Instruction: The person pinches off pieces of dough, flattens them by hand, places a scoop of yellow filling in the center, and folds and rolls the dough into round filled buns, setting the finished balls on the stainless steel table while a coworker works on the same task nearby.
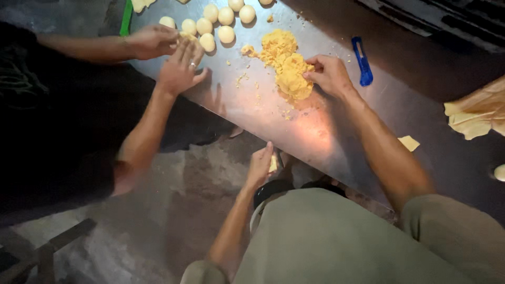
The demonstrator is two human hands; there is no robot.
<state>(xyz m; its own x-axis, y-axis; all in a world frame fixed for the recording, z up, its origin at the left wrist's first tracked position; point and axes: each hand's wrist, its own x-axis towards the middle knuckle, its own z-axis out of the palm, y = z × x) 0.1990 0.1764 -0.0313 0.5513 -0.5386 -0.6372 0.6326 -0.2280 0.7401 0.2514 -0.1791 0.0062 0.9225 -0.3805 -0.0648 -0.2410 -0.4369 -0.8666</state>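
**Dough portioning at a steel worktable: one moment, two workers**

Setting: dim workroom, rough grey floor, a long stainless steel table running diagonally across the head view.

Item 1. Mound of yellow crumbly dough, near the middle of the table, loose crumbs strewn toward the near edge.

Item 2. Right hand, resting on the mound's right flank. Fingers curled and half closed, tips pressed into the dough as if pinching a lump free; no separate piece is yet lifted.

Item 3. Left hand, hanging just off the near edge of the table, below its surface. Fingers loosely folded around a small pale yellow piece of dough (only its edge shows past the thumb).

Item 4. Rolled dough balls, clustered toward the far left corner.

Item 5. A second person's two hands, close together beside the balls, a ring on one finger.

Item 6. Blue plastic clip, lying to the right of the mound; green strip at the far left edge; pale flat sheets at the right end.

Step, as judged: portioning, with a fresh lump being taken. The next move would call for a clean pinch so the crumbly mass does not break apart.
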